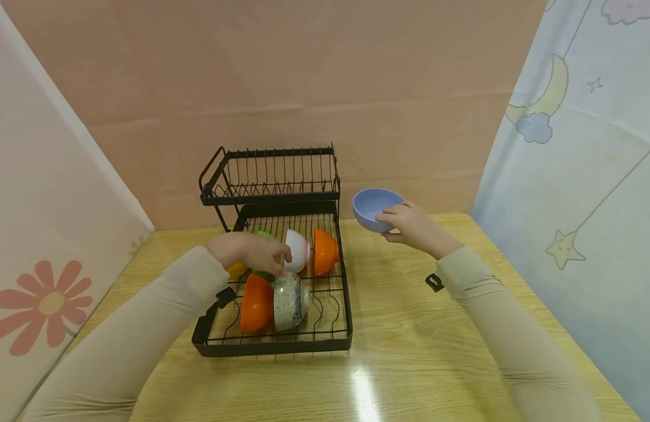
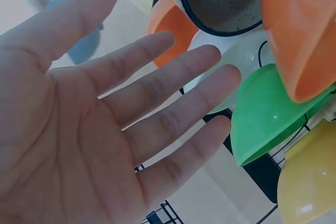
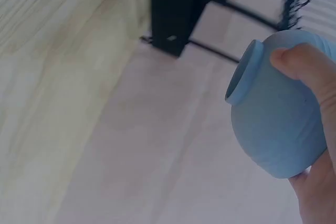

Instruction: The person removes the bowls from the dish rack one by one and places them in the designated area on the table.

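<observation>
My right hand (image 1: pixel 417 227) grips a light blue bowl (image 1: pixel 367 202) by its rim, to the right of a black dish rack (image 1: pixel 274 350). In the right wrist view the bowl (image 3: pixel 278 114) shows its foot ring, with the thumb near the ring. My left hand (image 1: pixel 248 251) is over the rack's lower tier, its fingers extended and holding nothing in the left wrist view. Close under it are a speckled bowl (image 1: pixel 288 305) and an orange bowl (image 1: pixel 257 305) standing on edge. Behind stand a white bowl (image 1: pixel 297 252), a second orange bowl (image 1: pixel 325 253) and a partly hidden green bowl (image 1: pixel 265 235).
A yellow bowl (image 1: pixel 237 270) is mostly covered by the left hand in the head view. The rack's upper tier (image 1: pixel 272 200) rises at the back, near the pink cloth (image 1: pixel 314 76). Wooden table (image 1: pixel 393 328) extends right of the rack and in front.
</observation>
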`<state>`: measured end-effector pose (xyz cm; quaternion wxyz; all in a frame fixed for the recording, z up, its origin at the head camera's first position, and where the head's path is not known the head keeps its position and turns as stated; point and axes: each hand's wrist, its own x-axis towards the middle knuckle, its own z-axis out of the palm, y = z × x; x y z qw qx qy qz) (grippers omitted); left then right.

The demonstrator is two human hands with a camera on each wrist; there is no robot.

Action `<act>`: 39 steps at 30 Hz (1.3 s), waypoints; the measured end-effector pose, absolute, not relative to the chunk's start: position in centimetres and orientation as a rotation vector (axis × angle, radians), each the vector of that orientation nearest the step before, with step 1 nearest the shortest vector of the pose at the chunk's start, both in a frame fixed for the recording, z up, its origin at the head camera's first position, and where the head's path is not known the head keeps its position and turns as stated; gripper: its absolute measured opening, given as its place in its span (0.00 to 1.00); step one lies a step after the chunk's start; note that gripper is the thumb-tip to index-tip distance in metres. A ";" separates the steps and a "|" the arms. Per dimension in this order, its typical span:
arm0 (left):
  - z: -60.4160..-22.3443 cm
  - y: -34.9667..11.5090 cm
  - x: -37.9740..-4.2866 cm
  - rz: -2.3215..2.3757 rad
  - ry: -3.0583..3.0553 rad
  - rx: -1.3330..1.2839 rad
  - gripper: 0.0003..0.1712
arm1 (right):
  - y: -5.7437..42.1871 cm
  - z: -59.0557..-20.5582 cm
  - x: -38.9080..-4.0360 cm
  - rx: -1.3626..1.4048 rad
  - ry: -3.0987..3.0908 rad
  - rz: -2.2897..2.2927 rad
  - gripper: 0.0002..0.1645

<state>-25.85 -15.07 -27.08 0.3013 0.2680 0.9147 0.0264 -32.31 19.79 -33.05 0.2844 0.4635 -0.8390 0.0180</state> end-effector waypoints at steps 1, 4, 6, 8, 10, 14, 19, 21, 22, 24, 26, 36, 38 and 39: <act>-27.0 -15.1 -25.8 0.072 2.427 0.709 0.27 | 19.9 -33.1 -32.8 1.214 -2.298 0.041 0.21; -26.9 -15.1 -25.9 0.072 2.430 0.706 0.26 | 20.1 -33.6 -34.2 1.140 -2.473 0.030 0.24; -26.9 -15.1 -25.9 0.074 2.431 0.704 0.26 | 20.2 -34.2 -35.1 1.096 -2.598 0.038 0.27; -26.9 -15.0 -25.8 0.074 2.432 0.706 0.26 | 20.3 -34.8 -35.9 1.053 -2.717 0.058 0.30; -26.9 -15.0 -25.8 0.069 2.434 0.705 0.26 | 20.4 -35.5 -36.6 1.020 -2.814 0.076 0.32; -27.0 -14.8 -25.8 0.052 2.436 0.695 0.25 | 20.5 -36.7 -37.5 0.992 -2.903 0.118 0.33; -27.0 -14.7 -25.8 0.036 2.441 0.686 0.25 | 20.6 -38.6 -38.2 0.988 -2.917 0.133 0.33; -27.0 -14.6 -25.8 0.033 2.444 0.690 0.25 | 20.7 -39.3 -38.3 0.985 -2.913 0.108 0.33; -27.0 -14.6 -25.8 0.029 2.446 0.695 0.25 | 20.7 -39.7 -38.3 0.981 -2.909 0.098 0.33; -27.0 -14.5 -25.8 0.018 2.446 0.707 0.24 | 20.7 -40.3 -38.2 0.982 -2.900 0.094 0.33; -27.1 -14.5 -25.7 0.018 2.448 0.711 0.25 | 20.6 -40.5 -38.0 0.998 -2.887 0.093 0.33; -27.3 -14.4 -25.6 0.049 2.451 0.688 0.25 | 20.1 -40.6 -37.8 1.016 -2.920 0.013 0.31; -27.4 -14.3 -25.7 0.043 2.452 0.689 0.25 | 20.0 -40.4 -37.6 1.006 -2.963 0.045 0.31; -27.5 -14.3 -25.7 0.043 2.452 0.691 0.24 | 20.0 -40.3 -37.5 1.004 -2.982 0.054 0.31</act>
